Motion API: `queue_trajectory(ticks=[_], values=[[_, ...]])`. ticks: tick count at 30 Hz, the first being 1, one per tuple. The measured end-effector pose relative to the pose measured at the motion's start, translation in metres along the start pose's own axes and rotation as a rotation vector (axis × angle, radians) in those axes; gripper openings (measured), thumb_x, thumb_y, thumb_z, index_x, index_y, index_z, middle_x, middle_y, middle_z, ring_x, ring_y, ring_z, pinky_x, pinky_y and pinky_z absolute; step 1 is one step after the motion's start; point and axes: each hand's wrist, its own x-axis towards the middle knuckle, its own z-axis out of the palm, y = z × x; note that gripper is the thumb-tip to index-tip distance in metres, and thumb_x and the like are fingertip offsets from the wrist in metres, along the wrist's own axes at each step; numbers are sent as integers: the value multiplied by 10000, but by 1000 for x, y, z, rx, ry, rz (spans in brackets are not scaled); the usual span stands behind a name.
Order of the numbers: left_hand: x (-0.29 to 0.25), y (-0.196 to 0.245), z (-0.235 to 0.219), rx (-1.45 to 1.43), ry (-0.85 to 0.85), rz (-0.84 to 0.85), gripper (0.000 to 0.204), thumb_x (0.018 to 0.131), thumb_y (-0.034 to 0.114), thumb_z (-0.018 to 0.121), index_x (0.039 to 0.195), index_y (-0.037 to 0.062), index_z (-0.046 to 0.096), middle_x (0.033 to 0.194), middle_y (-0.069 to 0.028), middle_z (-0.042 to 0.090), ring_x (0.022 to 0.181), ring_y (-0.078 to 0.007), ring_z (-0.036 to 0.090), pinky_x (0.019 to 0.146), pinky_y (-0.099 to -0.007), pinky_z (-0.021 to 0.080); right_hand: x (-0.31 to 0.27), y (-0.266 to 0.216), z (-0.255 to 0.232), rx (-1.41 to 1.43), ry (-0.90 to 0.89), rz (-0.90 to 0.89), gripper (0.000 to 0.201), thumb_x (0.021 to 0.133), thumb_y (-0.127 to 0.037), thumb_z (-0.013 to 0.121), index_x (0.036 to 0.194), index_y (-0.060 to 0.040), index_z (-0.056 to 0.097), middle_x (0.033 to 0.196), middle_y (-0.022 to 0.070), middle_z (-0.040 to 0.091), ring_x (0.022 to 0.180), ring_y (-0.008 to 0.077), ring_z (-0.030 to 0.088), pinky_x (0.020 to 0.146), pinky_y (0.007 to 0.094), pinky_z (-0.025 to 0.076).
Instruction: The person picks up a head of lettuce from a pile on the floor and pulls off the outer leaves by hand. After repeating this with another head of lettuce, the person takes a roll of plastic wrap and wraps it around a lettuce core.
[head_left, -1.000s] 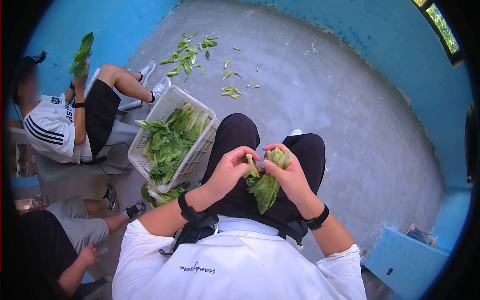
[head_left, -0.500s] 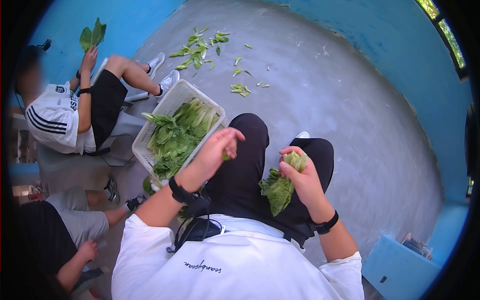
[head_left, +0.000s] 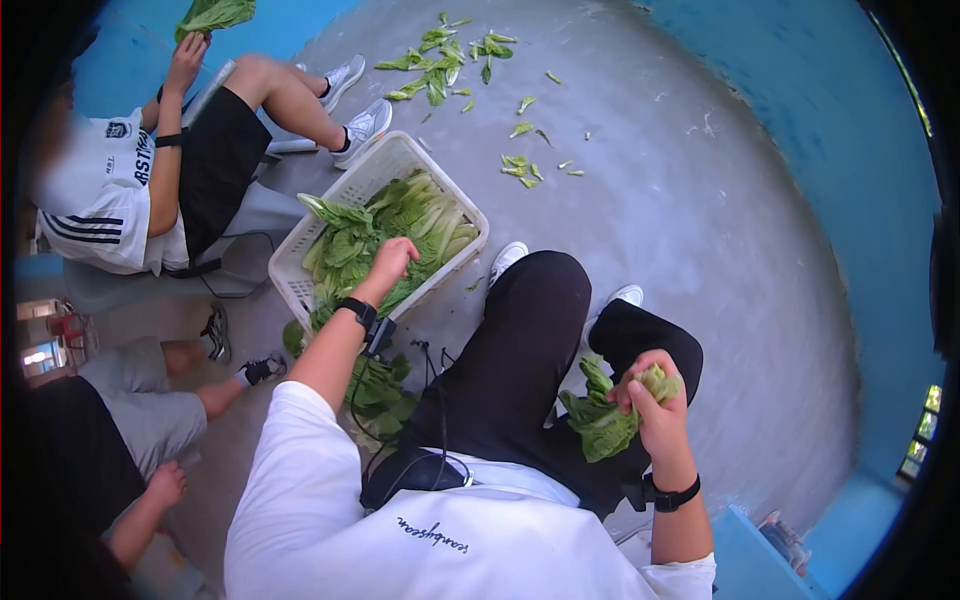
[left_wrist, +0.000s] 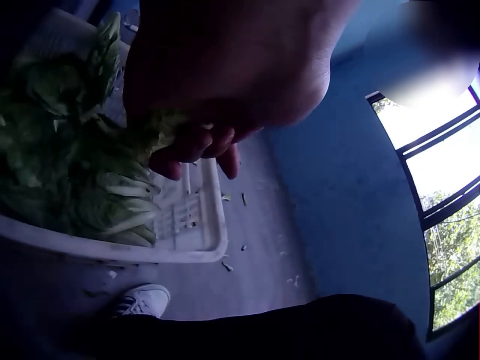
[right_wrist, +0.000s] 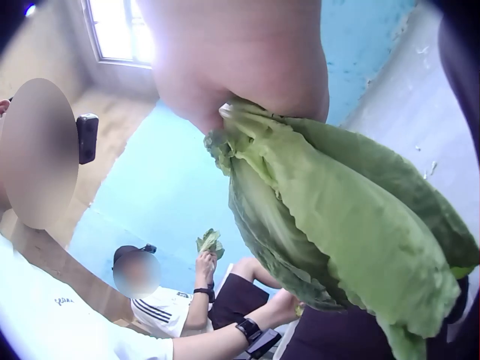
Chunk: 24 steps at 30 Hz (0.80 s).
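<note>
The right hand (head_left: 655,400) grips a leafy bunch (head_left: 605,428) above the lap; the left hand (head_left: 393,264), fingers curled (apparently round a pale scrap (left_wrist: 169,124)), hovers inside the crate's (head_left: 375,167) near edge. The step seems to be placing that scrap, calling for loosened fingers.

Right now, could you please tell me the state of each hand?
Left hand: closed, apparently on a small leaf piece.
Right hand: closed, holding leafy greens.
</note>
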Motion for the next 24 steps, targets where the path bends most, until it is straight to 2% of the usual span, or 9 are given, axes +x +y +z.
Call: queue_trajectory(ticks=[2,3,6,7,10,11,14,17,24], values=[[16,-18,10,194,109,-43,239,892,156,502,868,60,720,596,-12,553,590,-131,537,580,-307,444,7,-6,-8,-64,28,52,183,916,-45,661,1063,-38,554,822,29,603,739,122,637,705,275,535],[29,-34,12,296,133,-33,228,894,202,554,875,67,737,714,-84,669,668,-199,625,647,-367,493,11,-10,-7,-37,65,51,194,849,-50,725,989,-22,594,801,33,605,741,138,653,686,282,542],[48,-57,29,464,204,61,214,895,233,602,917,76,747,815,-132,711,768,-264,679,742,-392,525,25,-10,-19,-32,108,59,155,817,-36,737,905,-12,611,789,45,612,732,158,661,690,297,550],[55,-59,32,468,192,52,181,889,222,630,930,93,750,893,-166,723,873,-319,697,808,-406,533,30,-11,-25,-61,129,84,128,806,-30,737,826,-6,612,766,56,619,674,160,640,687,326,560],[77,-68,47,421,212,-108,156,881,176,626,925,91,749,902,-182,726,890,-347,693,814,-421,533,45,-15,-36,-106,142,93,120,819,-50,719,806,-2,610,701,62,604,616,146,605,682,337,560],[83,-72,49,506,199,-30,200,878,153,628,1037,91,732,965,-178,723,947,-361,680,840,-434,532,50,-16,-38,-60,138,94,125,827,-72,703,782,-2,610,658,71,596,585,144,579,679,344,556],[87,-39,62,626,249,-87,349,875,166,647,1216,93,661,1122,-173,691,1033,-361,662,890,-451,529,61,-14,-51,-24,11,87,141,833,-87,692,762,0,607,651,81,600,570,155,576,679,348,552],[97,-36,75,728,349,13,460,870,190,668,1309,69,599,1268,-198,633,1093,-390,635,947,-473,513,76,-16,-54,-113,-15,129,144,792,-76,741,767,-13,613,697,83,630,649,187,626,700,340,544],[131,-51,93,824,220,-131,579,864,199,669,1391,27,504,1357,-199,566,1185,-402,594,987,-486,503,93,-6,-66,-164,101,217,212,762,-99,791,846,-23,612,810,77,645,809,204,662,775,323,523]])
